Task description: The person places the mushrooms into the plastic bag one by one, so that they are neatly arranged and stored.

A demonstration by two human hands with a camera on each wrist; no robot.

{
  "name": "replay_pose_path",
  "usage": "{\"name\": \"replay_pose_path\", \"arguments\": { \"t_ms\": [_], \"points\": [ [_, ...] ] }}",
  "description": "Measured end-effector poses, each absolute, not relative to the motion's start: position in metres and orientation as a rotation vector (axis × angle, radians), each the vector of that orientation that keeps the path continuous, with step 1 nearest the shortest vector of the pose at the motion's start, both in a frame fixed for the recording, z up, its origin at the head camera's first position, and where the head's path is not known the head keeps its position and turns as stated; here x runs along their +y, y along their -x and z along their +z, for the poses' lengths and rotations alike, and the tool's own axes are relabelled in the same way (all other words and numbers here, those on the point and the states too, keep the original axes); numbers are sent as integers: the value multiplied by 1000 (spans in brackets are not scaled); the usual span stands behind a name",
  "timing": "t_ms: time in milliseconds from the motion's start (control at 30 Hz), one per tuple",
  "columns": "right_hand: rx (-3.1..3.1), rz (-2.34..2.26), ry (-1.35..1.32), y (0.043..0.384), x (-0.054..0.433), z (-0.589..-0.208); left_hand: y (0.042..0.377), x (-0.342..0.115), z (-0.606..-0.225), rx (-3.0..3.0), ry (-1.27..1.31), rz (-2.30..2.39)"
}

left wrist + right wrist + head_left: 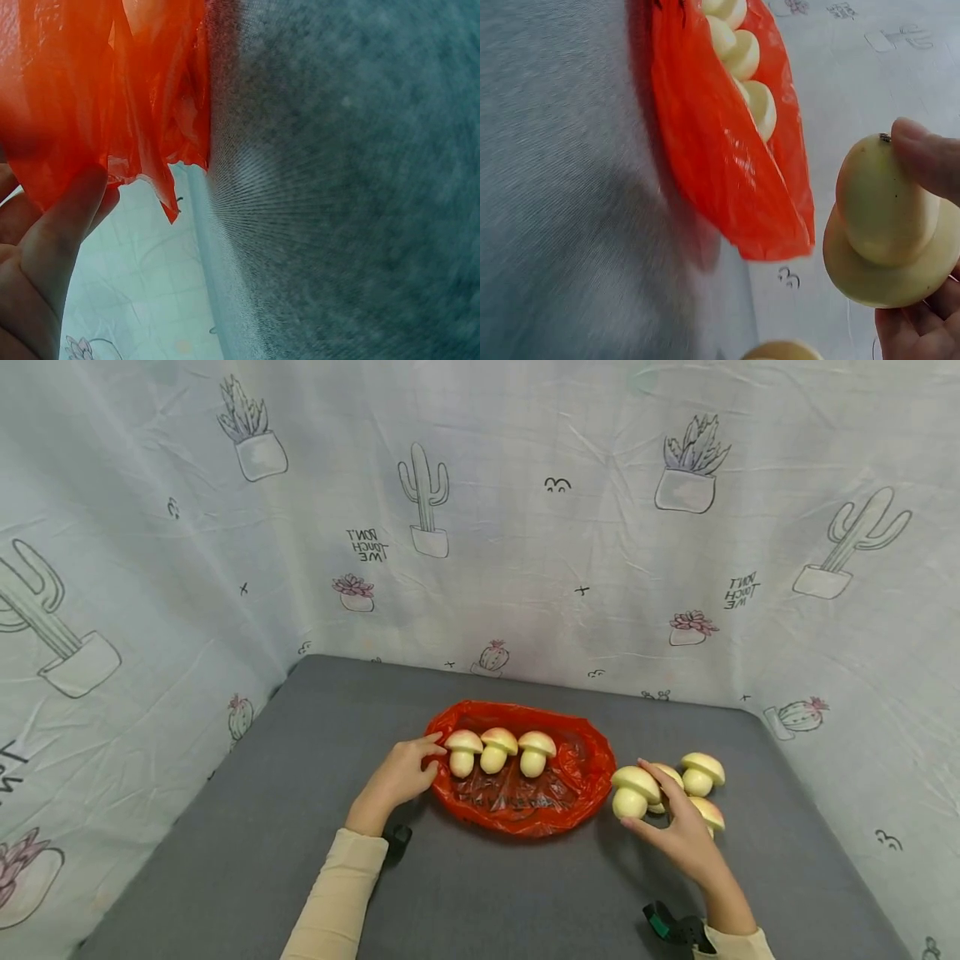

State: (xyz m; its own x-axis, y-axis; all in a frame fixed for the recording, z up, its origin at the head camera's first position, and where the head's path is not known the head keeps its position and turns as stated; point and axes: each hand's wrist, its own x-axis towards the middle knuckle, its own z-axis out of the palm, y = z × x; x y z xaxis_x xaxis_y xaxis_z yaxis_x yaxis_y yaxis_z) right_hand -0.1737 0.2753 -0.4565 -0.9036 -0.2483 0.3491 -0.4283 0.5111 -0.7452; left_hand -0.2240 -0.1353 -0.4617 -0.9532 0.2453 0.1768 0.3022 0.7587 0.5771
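Observation:
A red plastic bag (525, 821) lies spread open on the table, with three pale yellow toy mushrooms (498, 750) in a row inside it. At its left rim my left hand (400, 772) pinches the plastic between thumb and fingers, which the left wrist view shows from close up. My right hand (684, 835) grips another toy mushroom (633, 791) by stem and cap, to the right of the bag. In the right wrist view this mushroom (889, 206) is held in the air, the thumb on its stem end and the fingers under its cap.
Three more mushrooms (703, 774) stand close together beside and beyond my right hand, partly hidden by it. The grey tabletop (480, 893) reaches back to a white curtain (510, 543) printed with cacti, which also runs along both sides.

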Motion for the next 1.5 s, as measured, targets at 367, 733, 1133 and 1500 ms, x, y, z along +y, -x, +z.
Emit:
{"name": "replay_pose_path", "arguments": {
  "t_ms": [367,733,1133,1500],
  "points": [
    [-2606,1396,-614,207,252,-460,223,-135,-461,-2865,438,-947],
    [-2755,1117,-598,238,228,-453,225,-135,-460,-2847,446,-951],
    [-2856,1009,-607,256,220,-461,224,-136,-461,-2840,445,-939],
    [-2905,1003,-641,263,216,-467,224,-135,-461,-2838,439,-957]
  ]
}}
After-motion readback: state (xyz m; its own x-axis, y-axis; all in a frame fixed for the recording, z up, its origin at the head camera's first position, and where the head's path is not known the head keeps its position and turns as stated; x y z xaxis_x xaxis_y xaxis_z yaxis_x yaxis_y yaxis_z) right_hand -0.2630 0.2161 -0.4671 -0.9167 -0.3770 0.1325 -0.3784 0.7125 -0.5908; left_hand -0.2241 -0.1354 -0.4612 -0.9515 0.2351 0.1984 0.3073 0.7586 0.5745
